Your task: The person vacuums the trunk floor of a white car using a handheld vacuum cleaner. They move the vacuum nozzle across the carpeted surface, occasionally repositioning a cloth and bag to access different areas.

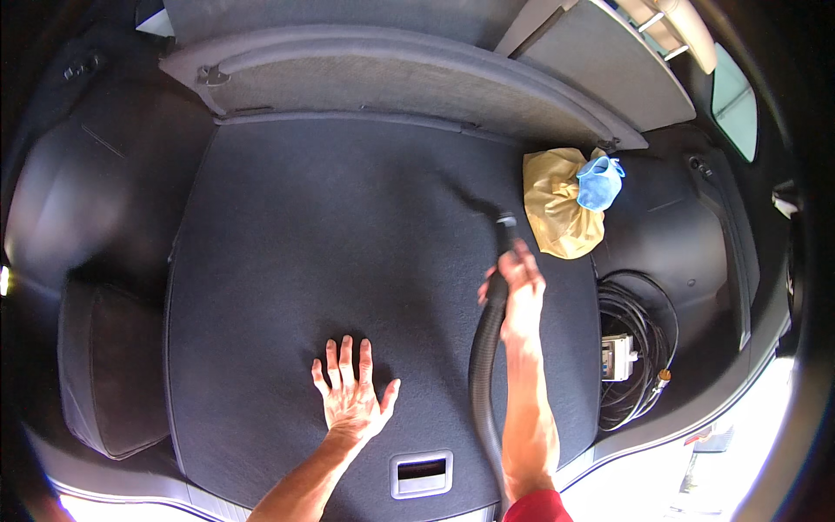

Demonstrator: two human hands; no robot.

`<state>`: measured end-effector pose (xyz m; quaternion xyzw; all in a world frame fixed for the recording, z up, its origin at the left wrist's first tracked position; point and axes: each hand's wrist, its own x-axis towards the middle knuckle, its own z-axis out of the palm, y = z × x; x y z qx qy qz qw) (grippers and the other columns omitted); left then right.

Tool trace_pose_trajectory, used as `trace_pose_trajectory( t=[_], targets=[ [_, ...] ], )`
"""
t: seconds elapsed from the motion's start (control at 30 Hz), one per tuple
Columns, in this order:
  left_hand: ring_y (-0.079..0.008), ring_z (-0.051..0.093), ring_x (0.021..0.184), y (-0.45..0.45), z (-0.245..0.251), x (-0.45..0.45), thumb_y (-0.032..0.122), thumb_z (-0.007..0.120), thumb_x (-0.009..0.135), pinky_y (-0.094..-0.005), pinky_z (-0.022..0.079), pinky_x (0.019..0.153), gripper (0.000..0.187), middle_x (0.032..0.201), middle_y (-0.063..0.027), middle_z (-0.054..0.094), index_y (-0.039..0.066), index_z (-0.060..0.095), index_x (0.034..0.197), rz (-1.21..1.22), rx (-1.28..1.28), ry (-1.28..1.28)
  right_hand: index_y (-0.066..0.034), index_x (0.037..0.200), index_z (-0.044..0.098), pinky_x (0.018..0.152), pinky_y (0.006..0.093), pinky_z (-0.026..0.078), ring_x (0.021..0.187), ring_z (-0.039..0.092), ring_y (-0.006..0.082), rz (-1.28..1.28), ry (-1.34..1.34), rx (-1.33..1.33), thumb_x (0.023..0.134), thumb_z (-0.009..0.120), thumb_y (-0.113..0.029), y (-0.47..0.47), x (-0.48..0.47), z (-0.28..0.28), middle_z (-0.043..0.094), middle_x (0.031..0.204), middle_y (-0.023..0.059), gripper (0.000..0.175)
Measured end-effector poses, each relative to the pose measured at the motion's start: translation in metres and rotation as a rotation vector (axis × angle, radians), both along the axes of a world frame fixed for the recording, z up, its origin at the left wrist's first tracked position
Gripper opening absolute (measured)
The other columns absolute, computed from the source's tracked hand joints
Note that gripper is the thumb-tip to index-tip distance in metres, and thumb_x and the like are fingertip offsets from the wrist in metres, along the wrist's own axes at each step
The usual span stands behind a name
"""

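Note:
Before me lies the dark carpeted floor (313, 248) of a car boot. My left hand (352, 398) rests palm down on the carpet with its fingers spread, near the recessed floor handle (421, 474). My right hand (518, 280) is closed around the end of a black corrugated vacuum hose (483, 365). Beyond that hand the hose's nozzle (507, 228), slightly blurred, points at the carpet, and its far tip blends into the dark floor. The hose runs back along my right forearm and out of view at the bottom.
At the far right corner stands a gathered yellow bag (554, 202) with a light blue cloth (600, 184) on it. A coiled black cable (629, 307) and a small white box (617, 358) lie in the right side recess. Grey seat backs (391, 85) close the far side. A dark case (124, 372) sits at left.

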<state>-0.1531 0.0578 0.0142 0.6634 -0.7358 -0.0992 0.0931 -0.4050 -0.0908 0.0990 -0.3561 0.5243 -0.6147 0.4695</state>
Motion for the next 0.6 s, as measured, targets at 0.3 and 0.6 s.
trace_pose_trajectory(
  t=[0.3, 0.6],
  targets=[
    [-0.0458, 0.025, 0.158, 0.001, -0.001, -0.001, 0.059, 0.068, 0.096, -0.0695, 0.015, 0.124, 0.090, 0.168, -0.0223, 0.030, 0.008, 0.039, 0.164, 0.009, -0.019, 0.008, 0.0080, 0.163, 0.037, 0.055, 0.0335, 0.059, 0.060, 0.066, 0.0182, 0.342, 0.172, 0.282, 0.101, 0.076, -0.026, 0.042, 0.008, 0.013, 0.066, 0.083, 0.0081, 0.081],
    [-0.0451, 0.021, 0.159, 0.001, -0.004, 0.000, 0.060, 0.067, 0.097, -0.0692, 0.014, 0.125, 0.092, 0.168, -0.0227, 0.027, 0.009, 0.034, 0.166, 0.007, -0.017, -0.016, 0.0014, 0.162, 0.043, 0.053, 0.0304, 0.057, 0.058, 0.067, 0.0158, 0.038, 0.008, 0.198, 0.103, 0.071, -0.026, 0.034, -0.015, 0.007, 0.069, 0.085, 0.0084, 0.071]
  ],
)
